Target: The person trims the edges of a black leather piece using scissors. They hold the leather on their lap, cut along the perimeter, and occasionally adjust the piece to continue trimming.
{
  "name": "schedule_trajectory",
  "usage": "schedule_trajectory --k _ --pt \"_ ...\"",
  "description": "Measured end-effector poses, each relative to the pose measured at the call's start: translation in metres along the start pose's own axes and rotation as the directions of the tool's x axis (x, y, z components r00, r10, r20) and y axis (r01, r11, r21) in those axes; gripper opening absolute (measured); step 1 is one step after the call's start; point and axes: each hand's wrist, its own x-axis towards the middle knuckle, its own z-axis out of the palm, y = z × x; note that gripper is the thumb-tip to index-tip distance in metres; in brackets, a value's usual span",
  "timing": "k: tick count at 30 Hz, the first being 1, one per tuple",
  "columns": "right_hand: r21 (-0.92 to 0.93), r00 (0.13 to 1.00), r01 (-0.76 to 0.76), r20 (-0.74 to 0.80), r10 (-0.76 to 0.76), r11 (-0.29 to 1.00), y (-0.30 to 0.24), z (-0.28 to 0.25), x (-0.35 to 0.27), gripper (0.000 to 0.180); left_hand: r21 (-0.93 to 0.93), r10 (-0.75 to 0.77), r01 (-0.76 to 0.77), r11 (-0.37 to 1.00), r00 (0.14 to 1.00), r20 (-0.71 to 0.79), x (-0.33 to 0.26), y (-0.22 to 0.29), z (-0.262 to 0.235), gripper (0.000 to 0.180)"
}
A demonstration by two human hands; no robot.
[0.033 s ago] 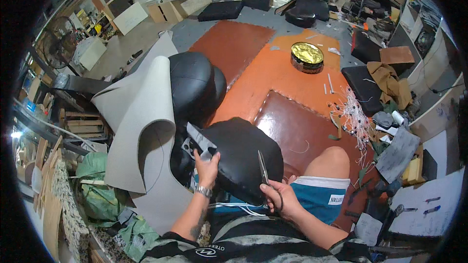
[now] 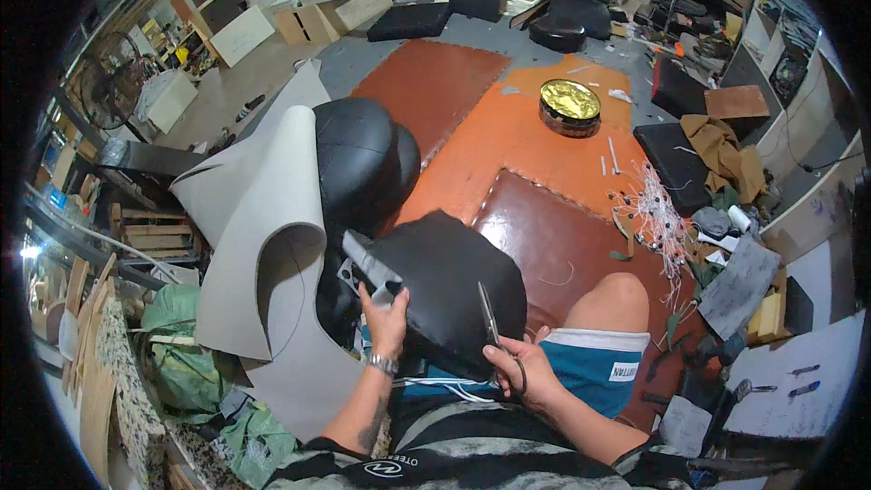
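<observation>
A rounded black cushion (image 2: 458,277) with a smooth cover rests in front of me, against my lap. At its left side my left hand (image 2: 387,319) pinches a folded grey strip of material (image 2: 372,265) between thumb and fingers. The strip's lower end and how it joins the cushion cannot be made out. In my right hand (image 2: 526,367) is a pair of scissors (image 2: 490,318), its blades pointing up in front of the cushion's right part. The blades look closed together. My fingers go round the dark handles.
Left of the cushion stand a curled light-grey sheet (image 2: 281,191) and a bulging black padded piece (image 2: 354,154). Beyond lies a round tin with a gold top (image 2: 572,102) on the orange and brown floor covering (image 2: 454,154). A tangle of white cords (image 2: 660,218) is at the right.
The grey strip and the cushion's upper edge have shifted slightly, the cushion's top tipping a little up and left. My right hand and the scissors have hardly moved.
</observation>
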Motion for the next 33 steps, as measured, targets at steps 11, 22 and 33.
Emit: schedule_trajectory --k 11,22,33 --pt "-0.206 0.955 0.114 0.292 -0.05 0.972 -0.001 -0.005 0.03 0.054 0.115 -0.069 0.06 0.992 0.995 0.071 -0.018 0.013 0.021 0.093" --pt "-0.1 0.869 -0.082 0.481 0.12 0.992 -0.007 -0.018 0.081 0.046 0.348 -0.119 0.128 0.929 0.992 -0.047 -0.031 0.058 -0.002 0.051" --pt "0.012 0.701 -0.436 0.632 0.331 0.9 -0.016 -0.033 0.109 0.035 -0.027 -0.491 0.493 0.869 0.869 0.058 -0.022 0.064 -0.01 0.028"
